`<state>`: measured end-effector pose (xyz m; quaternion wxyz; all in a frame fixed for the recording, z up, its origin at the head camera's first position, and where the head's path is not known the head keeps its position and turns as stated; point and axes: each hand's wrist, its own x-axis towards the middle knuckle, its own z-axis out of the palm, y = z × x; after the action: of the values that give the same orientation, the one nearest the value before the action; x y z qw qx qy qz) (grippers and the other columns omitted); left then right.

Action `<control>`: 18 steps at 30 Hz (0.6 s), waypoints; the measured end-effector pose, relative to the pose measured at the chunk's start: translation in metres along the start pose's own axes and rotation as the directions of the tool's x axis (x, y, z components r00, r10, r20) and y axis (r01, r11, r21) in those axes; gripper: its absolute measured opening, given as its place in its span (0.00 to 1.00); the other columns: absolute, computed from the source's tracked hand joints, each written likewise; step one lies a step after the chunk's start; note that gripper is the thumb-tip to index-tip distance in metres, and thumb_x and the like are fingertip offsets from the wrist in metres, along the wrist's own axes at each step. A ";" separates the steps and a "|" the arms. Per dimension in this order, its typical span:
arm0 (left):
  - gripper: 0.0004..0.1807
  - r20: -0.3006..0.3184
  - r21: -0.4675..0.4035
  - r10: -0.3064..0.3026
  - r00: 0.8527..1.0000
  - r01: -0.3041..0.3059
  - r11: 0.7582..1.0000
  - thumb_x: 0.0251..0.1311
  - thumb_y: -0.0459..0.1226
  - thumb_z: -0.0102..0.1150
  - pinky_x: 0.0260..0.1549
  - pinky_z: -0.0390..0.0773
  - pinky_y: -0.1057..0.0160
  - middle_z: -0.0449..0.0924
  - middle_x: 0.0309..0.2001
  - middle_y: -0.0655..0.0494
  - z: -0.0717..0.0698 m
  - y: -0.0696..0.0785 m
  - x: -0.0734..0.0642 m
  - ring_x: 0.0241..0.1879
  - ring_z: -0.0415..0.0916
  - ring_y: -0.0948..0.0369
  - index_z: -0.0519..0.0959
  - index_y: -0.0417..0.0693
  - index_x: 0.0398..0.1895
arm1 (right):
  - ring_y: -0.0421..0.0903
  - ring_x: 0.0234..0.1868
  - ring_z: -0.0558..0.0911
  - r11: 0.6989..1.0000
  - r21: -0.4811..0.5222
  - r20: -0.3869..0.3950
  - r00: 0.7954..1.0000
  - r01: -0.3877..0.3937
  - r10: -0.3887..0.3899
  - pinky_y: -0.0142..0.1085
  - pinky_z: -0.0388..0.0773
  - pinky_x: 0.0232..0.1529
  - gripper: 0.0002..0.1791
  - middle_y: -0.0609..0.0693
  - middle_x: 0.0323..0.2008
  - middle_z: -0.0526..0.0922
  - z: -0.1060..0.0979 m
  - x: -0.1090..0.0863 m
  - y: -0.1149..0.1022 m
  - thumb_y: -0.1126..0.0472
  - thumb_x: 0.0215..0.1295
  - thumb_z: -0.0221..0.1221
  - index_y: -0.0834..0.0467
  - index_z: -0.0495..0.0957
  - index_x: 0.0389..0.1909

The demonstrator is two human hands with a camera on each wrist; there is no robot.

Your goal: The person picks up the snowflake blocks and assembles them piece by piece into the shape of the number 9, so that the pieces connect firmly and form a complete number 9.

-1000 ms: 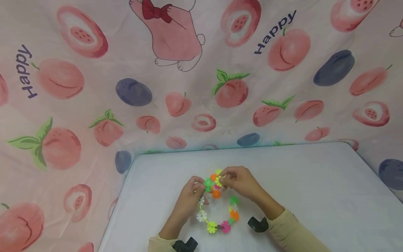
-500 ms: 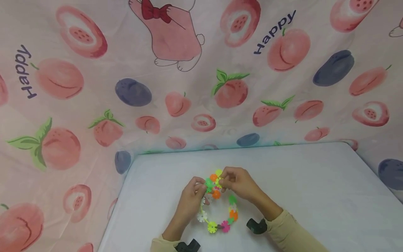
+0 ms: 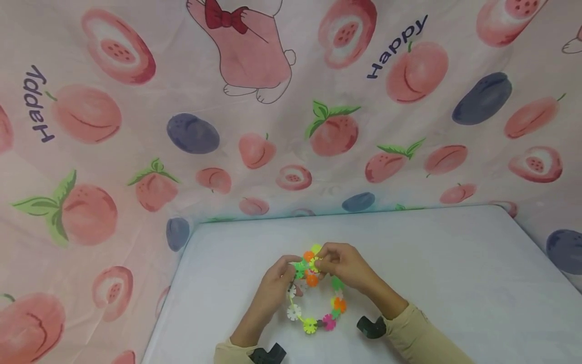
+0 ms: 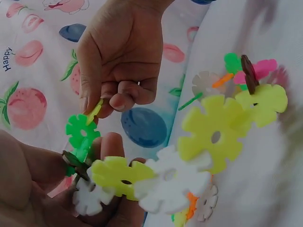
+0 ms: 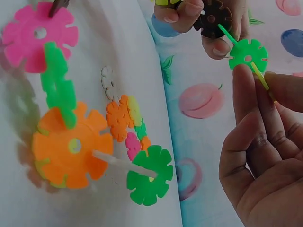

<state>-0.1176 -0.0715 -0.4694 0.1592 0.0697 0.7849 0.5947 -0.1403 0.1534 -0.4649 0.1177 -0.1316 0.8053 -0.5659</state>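
Note:
Notched plastic snowflake discs are slotted into a curved chain [image 3: 310,326], in white, yellow, brown, pink, green and orange. My left hand [image 3: 275,278] grips the chain near one end, at a dark brown disc [image 5: 214,20]. Slotted to that disc is a green disc [image 5: 248,56], which carries a yellow disc [image 5: 261,78] at its edge. Between thumb and fingers, my right hand [image 3: 345,263] pinches this yellow disc, seen nearly edge-on in the right wrist view. The chain's other end has a green disc [image 5: 150,177], below my right hand in the head view.
Several loose discs [image 5: 120,116] in orange, yellow, green, pink and white lie on the white table [image 3: 432,263], behind the chain. A fruit-print cloth [image 3: 273,126] hangs along the table's far and left sides. Dark wrist devices [image 3: 372,327] sit at both sleeves.
Both hands stay nearly in place, still holding the same end. The chain's near part has shifted slightly to the right and away from me.

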 end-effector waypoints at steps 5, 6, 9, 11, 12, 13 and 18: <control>0.19 0.023 0.001 -0.015 1.000 0.015 1.000 0.80 0.42 0.39 0.37 0.79 0.60 0.80 0.38 0.43 0.001 -0.001 0.000 0.33 0.78 0.57 0.76 0.53 0.64 | 0.57 0.36 0.88 1.000 0.001 0.026 1.000 -0.003 0.003 0.51 0.82 0.42 0.06 0.55 0.29 0.89 0.001 -0.001 -0.002 0.56 0.68 0.66 0.54 0.81 0.35; 0.19 0.027 -0.008 -0.017 0.999 0.018 1.000 0.81 0.41 0.38 0.37 0.79 0.60 0.79 0.39 0.44 0.002 -0.001 0.000 0.34 0.77 0.57 0.76 0.52 0.64 | 0.58 0.36 0.88 1.000 0.001 0.030 1.000 0.002 -0.002 0.49 0.82 0.42 0.06 0.57 0.30 0.89 0.002 -0.001 -0.002 0.56 0.68 0.66 0.54 0.81 0.35; 0.20 0.036 -0.023 -0.023 0.999 0.024 0.999 0.81 0.44 0.37 0.36 0.79 0.63 0.77 0.40 0.45 0.005 -0.002 0.000 0.35 0.74 0.58 0.75 0.50 0.65 | 0.56 0.35 0.88 1.000 -0.013 0.035 0.999 0.015 -0.015 0.46 0.80 0.42 0.07 0.59 0.31 0.89 0.003 -0.002 -0.002 0.56 0.68 0.66 0.55 0.81 0.36; 0.22 0.032 -0.011 -0.026 0.999 0.027 1.000 0.81 0.49 0.39 0.34 0.76 0.65 0.76 0.39 0.47 0.006 -0.003 0.000 0.35 0.72 0.58 0.74 0.50 0.65 | 0.54 0.35 0.88 0.999 -0.023 0.028 0.999 0.024 -0.024 0.44 0.79 0.43 0.07 0.59 0.31 0.89 0.003 -0.002 -0.002 0.56 0.68 0.66 0.55 0.82 0.36; 0.24 0.030 0.000 -0.026 0.999 0.026 1.000 0.80 0.52 0.40 0.32 0.74 0.65 0.76 0.38 0.47 0.007 -0.003 0.001 0.33 0.72 0.59 0.74 0.51 0.65 | 0.54 0.35 0.88 0.999 -0.031 0.023 0.999 0.030 -0.029 0.44 0.78 0.43 0.06 0.58 0.31 0.89 0.004 -0.002 -0.002 0.55 0.67 0.66 0.54 0.82 0.36; 0.25 0.030 0.007 -0.026 0.999 0.025 1.000 0.78 0.55 0.42 0.31 0.73 0.65 0.76 0.37 0.47 0.007 -0.004 0.001 0.32 0.71 0.59 0.74 0.52 0.66 | 0.55 0.35 0.88 0.999 -0.035 0.020 0.999 0.036 -0.035 0.44 0.78 0.43 0.06 0.58 0.31 0.89 0.004 -0.002 -0.002 0.56 0.67 0.66 0.54 0.82 0.36; 0.28 0.046 0.044 -0.004 0.999 0.002 0.999 0.71 0.59 0.54 0.26 0.71 0.65 0.74 0.34 0.48 0.007 -0.005 0.004 0.25 0.68 0.60 0.75 0.57 0.67 | 0.50 0.38 0.84 0.989 -0.133 0.001 0.998 0.068 -0.069 0.41 0.79 0.39 0.03 0.47 0.31 0.87 0.002 -0.002 -0.002 0.52 0.66 0.68 0.46 0.86 0.38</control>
<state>-0.1181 -0.0651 -0.4764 0.1765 0.0857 0.7941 0.5752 -0.1376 0.1517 -0.4637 0.0876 -0.1656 0.8363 -0.5152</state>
